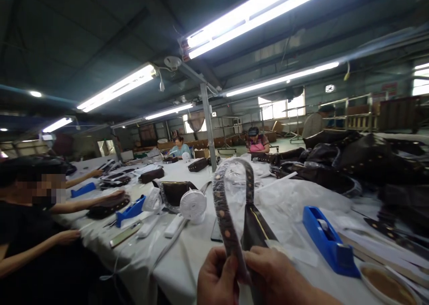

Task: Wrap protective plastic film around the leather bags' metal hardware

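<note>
White-clothed table (176, 260), tube lights (117, 86); fingers (229, 271) pinch studded strap (221, 206).

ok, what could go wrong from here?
The film-wrapped strap could slip, or its wrap tear, where the left hand pinches it. The blue tape dispenser sits to the right of the right hand, so a sideways swing of that arm might knock it.

A large, dim workshop with a dark ceiling (100, 32) crossed by beams and lit by long, bright white tube lights (117, 87). A grey post (208, 126) rises beyond a wide table (172, 262) with a pale cover. Daylight glares through windows (276, 110) in the far wall (246, 109); metal racks (370, 112) stand on the right, near pale floor (286, 140).
</note>
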Available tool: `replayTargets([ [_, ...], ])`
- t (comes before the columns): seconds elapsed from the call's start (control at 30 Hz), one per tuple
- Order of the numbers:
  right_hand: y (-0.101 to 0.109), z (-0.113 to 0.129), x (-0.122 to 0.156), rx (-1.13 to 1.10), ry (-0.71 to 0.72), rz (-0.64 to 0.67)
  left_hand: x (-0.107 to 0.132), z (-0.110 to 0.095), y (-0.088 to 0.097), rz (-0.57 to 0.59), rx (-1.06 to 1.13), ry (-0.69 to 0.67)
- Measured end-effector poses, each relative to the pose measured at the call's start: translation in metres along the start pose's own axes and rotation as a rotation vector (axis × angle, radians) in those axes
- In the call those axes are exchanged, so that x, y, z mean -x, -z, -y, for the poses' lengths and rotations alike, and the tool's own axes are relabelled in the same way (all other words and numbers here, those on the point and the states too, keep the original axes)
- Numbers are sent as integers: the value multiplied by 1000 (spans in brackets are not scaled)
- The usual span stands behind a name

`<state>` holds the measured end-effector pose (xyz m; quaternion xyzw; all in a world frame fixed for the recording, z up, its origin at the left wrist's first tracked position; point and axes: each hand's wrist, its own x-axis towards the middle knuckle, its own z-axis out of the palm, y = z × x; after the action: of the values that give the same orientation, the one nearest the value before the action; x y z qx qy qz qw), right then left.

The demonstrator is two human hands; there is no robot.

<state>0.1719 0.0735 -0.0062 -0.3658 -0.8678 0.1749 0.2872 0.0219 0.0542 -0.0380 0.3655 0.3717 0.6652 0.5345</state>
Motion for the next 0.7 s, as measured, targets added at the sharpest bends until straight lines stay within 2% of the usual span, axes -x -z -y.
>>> replayTargets([
  [0.07,-3,-4,3,150,3,1,1,4,3,7,-20,38],
  [0.17,-10,-9,7,287,54,-5,2,8,14,92,-122,122],
  [0.3,-17,-9,8,242,36,-48,2,11,27,183,-187,200],
  [0.47,-17,4,9,136,-25,-106,11,6,24,249,-141,358],
  [0.6,-9,4,11,49,7,-106,16,-3,19,162,-67,411],
  [0.7,2,-1,10,-21,1,-153,13,-8,21,25,-117,244],
])
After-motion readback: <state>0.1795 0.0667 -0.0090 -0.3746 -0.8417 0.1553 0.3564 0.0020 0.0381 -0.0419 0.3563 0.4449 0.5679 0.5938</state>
